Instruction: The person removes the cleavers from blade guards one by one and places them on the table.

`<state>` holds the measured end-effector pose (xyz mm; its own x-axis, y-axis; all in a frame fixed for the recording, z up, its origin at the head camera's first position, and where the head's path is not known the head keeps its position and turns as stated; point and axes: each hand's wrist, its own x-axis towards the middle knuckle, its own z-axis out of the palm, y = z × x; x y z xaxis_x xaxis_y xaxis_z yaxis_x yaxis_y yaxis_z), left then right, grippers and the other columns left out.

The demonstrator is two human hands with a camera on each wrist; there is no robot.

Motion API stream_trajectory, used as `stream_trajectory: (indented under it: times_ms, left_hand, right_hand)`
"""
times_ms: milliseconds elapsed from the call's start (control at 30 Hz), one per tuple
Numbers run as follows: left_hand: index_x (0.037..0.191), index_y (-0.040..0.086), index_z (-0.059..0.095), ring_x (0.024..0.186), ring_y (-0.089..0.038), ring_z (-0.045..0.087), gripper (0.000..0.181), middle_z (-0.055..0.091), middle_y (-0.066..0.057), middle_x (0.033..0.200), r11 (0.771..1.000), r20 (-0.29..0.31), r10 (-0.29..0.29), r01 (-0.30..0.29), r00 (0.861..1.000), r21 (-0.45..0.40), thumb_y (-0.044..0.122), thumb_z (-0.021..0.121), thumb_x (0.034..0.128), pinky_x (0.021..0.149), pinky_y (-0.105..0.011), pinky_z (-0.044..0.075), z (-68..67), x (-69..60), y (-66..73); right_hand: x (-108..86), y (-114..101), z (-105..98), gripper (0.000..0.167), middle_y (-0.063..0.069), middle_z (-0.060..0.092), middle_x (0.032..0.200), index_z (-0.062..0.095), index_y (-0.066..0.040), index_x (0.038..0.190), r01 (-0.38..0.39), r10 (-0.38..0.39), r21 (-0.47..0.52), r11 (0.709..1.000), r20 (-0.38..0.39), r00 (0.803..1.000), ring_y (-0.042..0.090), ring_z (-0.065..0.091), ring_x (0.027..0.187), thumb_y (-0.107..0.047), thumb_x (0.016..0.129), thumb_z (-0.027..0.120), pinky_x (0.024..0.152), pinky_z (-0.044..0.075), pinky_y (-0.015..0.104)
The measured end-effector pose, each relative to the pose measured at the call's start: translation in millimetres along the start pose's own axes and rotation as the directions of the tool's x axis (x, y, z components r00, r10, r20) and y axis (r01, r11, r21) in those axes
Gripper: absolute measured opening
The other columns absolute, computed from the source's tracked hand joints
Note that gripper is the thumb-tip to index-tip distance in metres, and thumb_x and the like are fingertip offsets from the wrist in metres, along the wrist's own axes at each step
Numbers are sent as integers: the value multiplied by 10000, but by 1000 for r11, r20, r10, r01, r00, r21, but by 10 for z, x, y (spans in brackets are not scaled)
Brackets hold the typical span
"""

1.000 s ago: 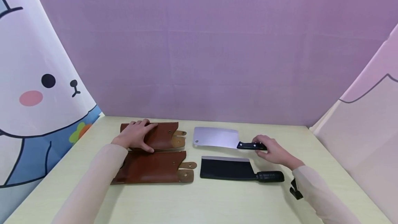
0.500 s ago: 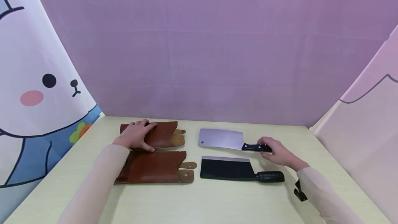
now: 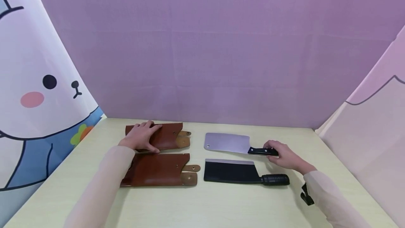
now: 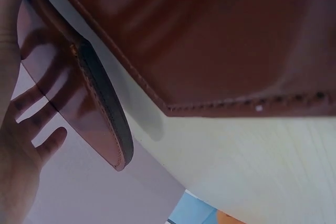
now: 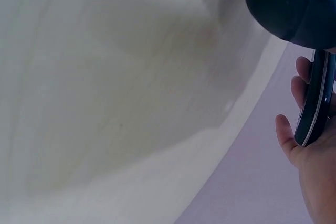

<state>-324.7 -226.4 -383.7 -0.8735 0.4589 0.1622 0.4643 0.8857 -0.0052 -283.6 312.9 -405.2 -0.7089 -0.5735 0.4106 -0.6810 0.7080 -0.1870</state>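
Note:
My left hand (image 3: 140,137) holds the far brown leather knife sheath (image 3: 167,136), its thumb at the near edge and its fingers over the far edge. In the left wrist view that sheath (image 4: 79,85) is tilted above the tabletop, with spread fingers (image 4: 35,121) showing past it. A second, larger sheath (image 3: 155,170) lies nearer, its straps pointing right. At the right, my right hand (image 3: 284,156) grips the black riveted handle of a silver cleaver (image 3: 227,143), whose blade points left. Below it lies a black-bladed cleaver (image 3: 232,171) with a ribbed black handle.
The light wooden table (image 3: 202,207) carries everything. A purple cloth backdrop (image 3: 202,52) rises along its far edge, with a cartoon-printed cloth (image 3: 63,115) on the left. Between sheath straps and cleaver blades lies a narrow gap.
The silver cleaver and my right hand have shifted right and slightly toward me. My left hand and the far sheath have moved a little right. The near sheath and black cleaver stay put.

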Motion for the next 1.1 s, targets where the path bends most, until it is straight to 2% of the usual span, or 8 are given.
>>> stream_trajectory:
  times_ms: [333, 700, 900, 1100]
  left_hand:
    - [1392, 130, 380, 1115, -412, 481, 997, 437, -201, 1278, 1000, 30, 1, -2, 1000, 25, 623, 730, 599, 922, -591, 350, 46, 22, 15]
    - [1400, 127, 367, 1190, -378, 446, 983, 424, -199, 1318, 1000, 75, 15, -14, 997, -18, 607, 724, 620, 949, -590, 329, 104, 55, -27]
    - [1400, 129, 367, 1211, -364, 433, 989, 428, -182, 1324, 999, 95, 21, -18, 995, -31, 607, 727, 613, 975, -587, 312, 104, 84, -31]
    - [1403, 132, 361, 1222, -370, 424, 986, 424, -189, 1336, 1000, 142, 16, -14, 990, -14, 608, 722, 619, 981, -585, 315, 86, 109, -16]
  right_hand:
    - [34, -5, -1, 268, -22, 615, 881, 580, -64, 972, -28, 27, 20, 999, 45, 999, 142, 580, 819, -14, 724, 667, 716, 478, 359]
    - [48, 16, -12, 257, -27, 616, 885, 582, -98, 981, -72, 70, 15, 997, 95, 993, 152, 581, 826, -44, 743, 661, 714, 459, 373]
    - [54, 53, -3, 264, 18, 642, 912, 584, -98, 996, -100, 97, 19, 995, 101, 990, 226, 593, 866, -47, 747, 655, 753, 435, 449]
    - [57, 68, 7, 268, 22, 629, 929, 592, -94, 993, -119, 119, -3, 993, 97, 988, 231, 586, 871, -38, 739, 659, 746, 430, 499]
